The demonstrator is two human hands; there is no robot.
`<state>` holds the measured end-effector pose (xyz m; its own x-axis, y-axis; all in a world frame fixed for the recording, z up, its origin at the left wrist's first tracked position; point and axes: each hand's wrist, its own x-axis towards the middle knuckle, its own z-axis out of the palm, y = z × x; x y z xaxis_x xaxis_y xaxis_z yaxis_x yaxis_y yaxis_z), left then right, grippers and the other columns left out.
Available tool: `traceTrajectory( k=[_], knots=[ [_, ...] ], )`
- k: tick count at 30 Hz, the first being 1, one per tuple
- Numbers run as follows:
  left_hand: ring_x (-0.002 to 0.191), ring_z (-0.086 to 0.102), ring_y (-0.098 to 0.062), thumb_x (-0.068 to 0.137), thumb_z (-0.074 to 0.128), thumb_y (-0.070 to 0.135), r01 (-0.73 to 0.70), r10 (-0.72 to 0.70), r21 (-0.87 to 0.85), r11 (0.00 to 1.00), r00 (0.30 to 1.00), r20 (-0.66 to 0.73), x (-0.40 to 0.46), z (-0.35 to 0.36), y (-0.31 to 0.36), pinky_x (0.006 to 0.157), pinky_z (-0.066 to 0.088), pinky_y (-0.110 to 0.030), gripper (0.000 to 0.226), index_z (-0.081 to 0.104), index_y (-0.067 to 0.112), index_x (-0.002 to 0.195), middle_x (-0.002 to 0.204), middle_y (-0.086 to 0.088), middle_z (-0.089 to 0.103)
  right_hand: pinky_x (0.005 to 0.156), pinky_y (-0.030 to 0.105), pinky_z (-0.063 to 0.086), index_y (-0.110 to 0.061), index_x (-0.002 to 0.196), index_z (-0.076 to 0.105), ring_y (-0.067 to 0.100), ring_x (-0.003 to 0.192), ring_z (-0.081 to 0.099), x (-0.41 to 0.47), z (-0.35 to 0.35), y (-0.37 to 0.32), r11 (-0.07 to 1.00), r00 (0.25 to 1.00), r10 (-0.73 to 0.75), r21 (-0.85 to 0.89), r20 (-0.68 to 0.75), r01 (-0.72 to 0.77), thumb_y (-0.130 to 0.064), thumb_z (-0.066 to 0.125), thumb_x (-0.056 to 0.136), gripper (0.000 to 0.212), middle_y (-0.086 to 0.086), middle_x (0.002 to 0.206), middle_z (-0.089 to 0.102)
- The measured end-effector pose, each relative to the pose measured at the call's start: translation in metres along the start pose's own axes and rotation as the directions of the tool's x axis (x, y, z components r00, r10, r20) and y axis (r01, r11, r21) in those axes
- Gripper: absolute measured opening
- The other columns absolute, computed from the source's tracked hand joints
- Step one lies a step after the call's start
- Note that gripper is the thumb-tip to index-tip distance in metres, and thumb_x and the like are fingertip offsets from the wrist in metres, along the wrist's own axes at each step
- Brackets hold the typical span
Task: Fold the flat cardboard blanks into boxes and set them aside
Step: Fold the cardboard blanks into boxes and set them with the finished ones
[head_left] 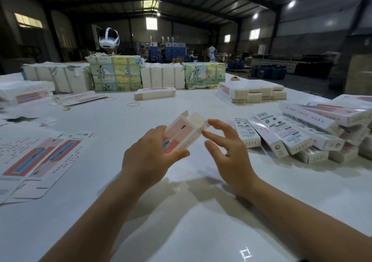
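Left grip (148,157) curled closed around its load, right grip (225,148) spread, fingers loose

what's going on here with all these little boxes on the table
A person is folding flat cardboard blanks into small boxes at a white table. Their left hand grips a half-formed box whose top flaps are not yet closed, while the right hand hovers beside that end with fingers spread, holding nothing. Flat blanks lie to the left, and a pile of finished boxes sits to the right.
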<state>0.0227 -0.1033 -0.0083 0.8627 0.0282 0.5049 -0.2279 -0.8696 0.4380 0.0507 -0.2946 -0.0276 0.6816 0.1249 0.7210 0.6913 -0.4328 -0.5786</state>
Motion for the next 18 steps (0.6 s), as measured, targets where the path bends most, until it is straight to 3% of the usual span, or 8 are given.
traceTrajectory(
  k=[3, 9, 15, 18],
  knots=[
    [0.089, 0.059, -0.016, 0.074, 0.062, 0.065, 0.003, -0.002, -0.025, 1.0, 1.0, 0.026, -0.0013, 0.0028, 0.0003, 0.072, 0.057, -0.039, 0.065, 0.046, 0.03, 0.127, 0.117, 0.008, 0.057, 0.102, 0.003, 0.02, -0.011, 0.118, 0.066, 0.007, 0.125, 0.037, -0.0016, 0.0021, -0.0002, 0.999, 1.0, -0.007, -0.033, 0.024, 0.008, -0.002, 0.062, 0.089, 0.03, -0.013, 0.129, 0.049],
    [0.084, 0.058, -0.011, 0.071, 0.057, 0.069, -0.046, 0.048, -0.023, 0.999, 0.993, 0.104, -0.004, 0.0057, 0.0036, 0.069, 0.058, -0.03, 0.066, 0.045, 0.034, 0.126, 0.114, 0.011, 0.055, 0.1, 0.005, 0.021, -0.009, 0.098, 0.07, 0.015, 0.122, 0.038, -0.0012, 0.0007, -0.0034, 0.999, 1.0, -0.017, -0.041, -0.002, 0.017, -0.008, 0.061, 0.087, 0.014, -0.008, 0.116, 0.058],
    [0.078, 0.054, -0.006, 0.061, 0.05, 0.075, -0.085, 0.093, -0.049, 0.995, 0.972, 0.215, -0.0055, 0.0024, 0.0007, 0.069, 0.056, -0.021, 0.077, 0.043, 0.037, 0.128, 0.117, 0.013, 0.055, 0.105, 0.005, 0.014, -0.007, 0.083, 0.068, 0.004, 0.137, 0.02, -0.0002, -0.0033, -0.0043, 0.999, 0.992, 0.012, 0.035, 0.123, -0.017, -0.017, 0.05, 0.081, 0.02, -0.013, 0.141, 0.042],
    [0.077, 0.053, -0.007, 0.06, 0.046, 0.078, -0.117, 0.111, 0.012, 0.993, 0.965, 0.238, -0.0072, 0.0048, 0.0015, 0.062, 0.049, -0.013, 0.081, 0.042, 0.037, 0.129, 0.12, 0.013, 0.055, 0.106, 0.012, 0.025, -0.011, 0.091, 0.071, 0.006, 0.136, 0.028, -0.0002, -0.0051, -0.0058, 0.992, 0.985, 0.025, 0.117, 0.17, -0.045, -0.013, 0.05, 0.075, 0.027, -0.012, 0.132, 0.053]
  ],
)
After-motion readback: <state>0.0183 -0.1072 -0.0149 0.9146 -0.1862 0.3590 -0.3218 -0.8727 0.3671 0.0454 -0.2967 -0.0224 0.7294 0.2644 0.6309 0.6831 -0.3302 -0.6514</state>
